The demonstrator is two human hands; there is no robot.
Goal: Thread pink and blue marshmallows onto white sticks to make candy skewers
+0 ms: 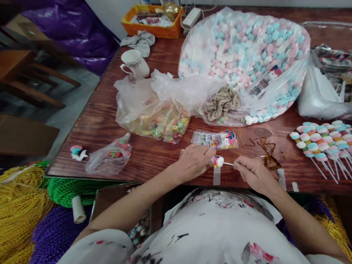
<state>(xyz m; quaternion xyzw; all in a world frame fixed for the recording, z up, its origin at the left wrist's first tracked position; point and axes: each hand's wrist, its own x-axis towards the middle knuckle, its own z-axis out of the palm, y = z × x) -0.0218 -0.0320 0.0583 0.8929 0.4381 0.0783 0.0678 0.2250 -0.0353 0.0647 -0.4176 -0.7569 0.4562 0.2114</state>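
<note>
Near the table's front edge, my left hand (pixel 196 159) is closed around the far end of a marshmallow pop (pixel 219 161), partly inside a clear printed wrapper. My right hand (pixel 252 169) pinches its white stick. Most of the wrapper is hidden by my left fingers. Just beyond lies a small stack of printed clear wrappers (pixel 215 139). Gold twist ties (pixel 268 153) are scattered beyond my right hand. To the right, several finished-looking marshmallow pops (pixel 329 141) lie in a pile, sticks toward me.
A large clear bag of pastel marshmallows (pixel 236 45) fills the back, with a brown scrunchie (pixel 222 103) before it. Left of it are a bag of colourful candies (pixel 161 122), a white mug (pixel 136 63) and an orange basket (pixel 151 29). A clear plastic bin (pixel 322 102) stands back right.
</note>
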